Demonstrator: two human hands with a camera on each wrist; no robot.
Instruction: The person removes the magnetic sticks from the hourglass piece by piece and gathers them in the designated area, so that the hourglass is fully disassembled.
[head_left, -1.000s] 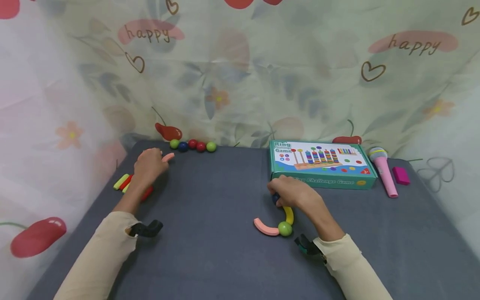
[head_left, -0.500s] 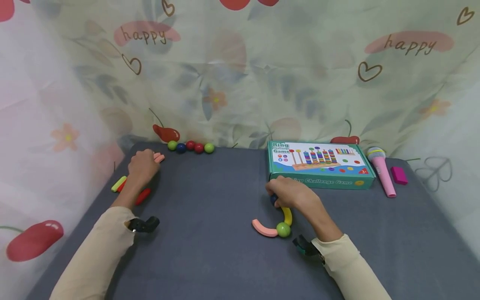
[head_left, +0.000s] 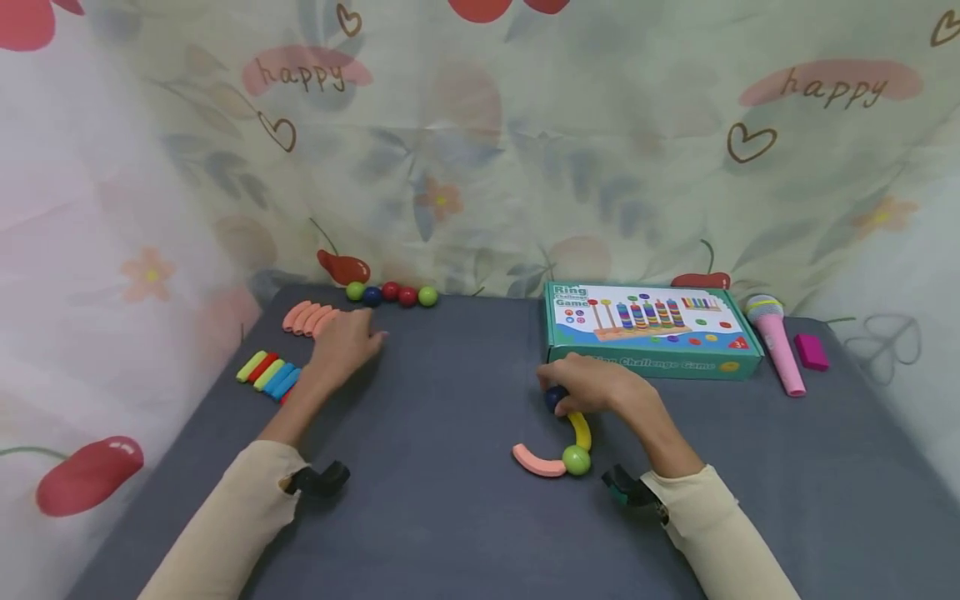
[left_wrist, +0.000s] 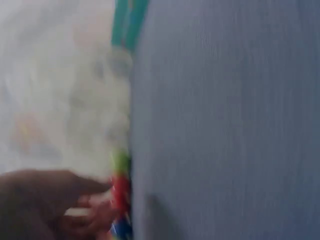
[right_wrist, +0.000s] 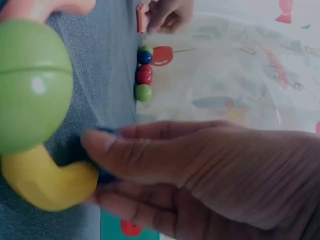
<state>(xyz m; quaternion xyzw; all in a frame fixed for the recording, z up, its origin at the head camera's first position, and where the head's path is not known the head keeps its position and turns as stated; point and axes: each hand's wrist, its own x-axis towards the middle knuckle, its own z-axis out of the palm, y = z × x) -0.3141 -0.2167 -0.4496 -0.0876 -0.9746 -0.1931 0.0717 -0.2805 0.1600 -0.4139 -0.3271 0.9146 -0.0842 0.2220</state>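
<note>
My right hand (head_left: 596,385) pinches a dark blue ball (head_left: 556,398) between thumb and fingers. The ball sits at the end of a yellow curved stick (head_left: 581,431), which meets a green ball (head_left: 576,460) and a pink curved stick (head_left: 538,462), forming an open arc on the table. In the right wrist view the thumb covers most of the blue ball, beside the yellow stick (right_wrist: 50,182). My left hand (head_left: 347,343) is over the table at the right end of a row of pink curved sticks (head_left: 302,317), fingers loosely bent, holding nothing visible. Its wrist view is blurred.
Several green, blue and red balls (head_left: 391,292) line the back edge. Short yellow-green, red and blue sticks (head_left: 268,372) lie side by side at left, partly behind the left forearm. At back right stand a Ring Challenge Game box (head_left: 652,329), pink microphone (head_left: 780,350) and magenta block (head_left: 812,352).
My left hand has come off the pink sticks and shifted right, uncovering their row and the blue sticks. My right hand stays on the dark blue ball, more of which now shows.
</note>
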